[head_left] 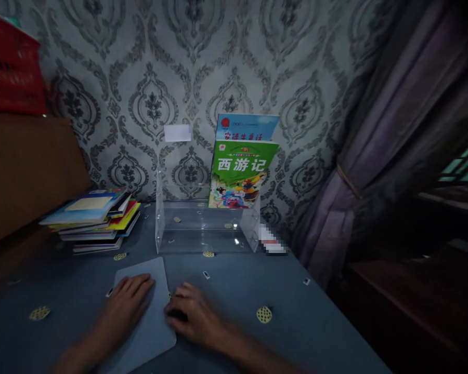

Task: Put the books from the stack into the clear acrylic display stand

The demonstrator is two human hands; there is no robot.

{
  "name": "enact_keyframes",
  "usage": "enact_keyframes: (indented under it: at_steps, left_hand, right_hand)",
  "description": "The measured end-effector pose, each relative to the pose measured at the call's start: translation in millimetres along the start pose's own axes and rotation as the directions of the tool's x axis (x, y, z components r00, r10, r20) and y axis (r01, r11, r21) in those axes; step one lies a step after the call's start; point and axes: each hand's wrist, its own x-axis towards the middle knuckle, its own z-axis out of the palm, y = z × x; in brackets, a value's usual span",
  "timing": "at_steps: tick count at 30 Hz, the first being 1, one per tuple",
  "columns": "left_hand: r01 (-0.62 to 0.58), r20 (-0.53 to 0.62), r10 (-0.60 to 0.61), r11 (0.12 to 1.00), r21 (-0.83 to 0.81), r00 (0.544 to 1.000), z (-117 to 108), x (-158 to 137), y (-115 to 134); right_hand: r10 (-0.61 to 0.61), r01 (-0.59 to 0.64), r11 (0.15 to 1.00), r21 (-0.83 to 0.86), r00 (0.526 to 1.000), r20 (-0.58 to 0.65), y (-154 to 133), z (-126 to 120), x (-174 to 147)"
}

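A thin, pale grey-blue rectangular panel (156, 306) with rounded corners lies flat on the table. My left hand (130, 293) rests on it, palm down, with the fingers stretched out. Along the panel's right edge is my right hand (193, 314), its fingers curled in toward the thumb. Whatever those fingers hold, if anything, is hidden. Behind both hands stands a clear acrylic book rack (203, 241). At its right side, a green book (239, 176) leans upright in front of a blue book (249, 124).
To the left is a stack of books (97, 223), beside a brown box (27, 166) with a red basket (13, 67) on top. A blurred white item (272, 241) lies right of the rack. A tied curtain (335, 208) hangs past the blue patterned table (288, 296).
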Motion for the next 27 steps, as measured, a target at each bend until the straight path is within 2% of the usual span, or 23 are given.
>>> enact_keyframes:
  at_steps: [5,9,12,17,24,27]
  left_hand:
    - [0.186,0.105,-0.188,0.982,0.028,0.977,-0.3,7.1,-35.9]
    - [0.275,0.144,-0.274,0.961,0.011,0.951,-4.3,8.2,-47.4]
    - [0.269,0.138,-0.266,0.963,-0.006,0.954,-12.0,10.3,-42.1]
    - [0.267,0.147,-0.268,0.963,0.023,0.952,-27.2,17.3,-28.8]
    - [0.264,0.102,-0.262,0.964,-0.009,0.96,-29.9,15.9,-29.0]
    - [0.255,0.116,-0.253,0.967,-0.008,0.961,-33.1,18.3,-28.7]
  right_hand:
    - [-0.012,0.012,0.997,-0.074,1.0,0.005,-0.4,0.8,-1.5]
    - [-0.053,0.054,0.991,-0.123,0.999,0.013,-0.7,0.5,-1.3]
    - [-0.075,0.075,0.988,-0.136,0.997,0.006,-4.7,-2.9,-2.7]
    - [-0.035,0.037,0.993,-0.112,0.999,0.023,-14.0,-13.1,-4.0]
    - [-0.092,0.097,0.991,-0.096,0.994,0.058,-18.2,-13.4,-4.6]
    - [-0.127,0.132,0.987,-0.091,0.99,0.058,-16.2,-11.4,-4.6]
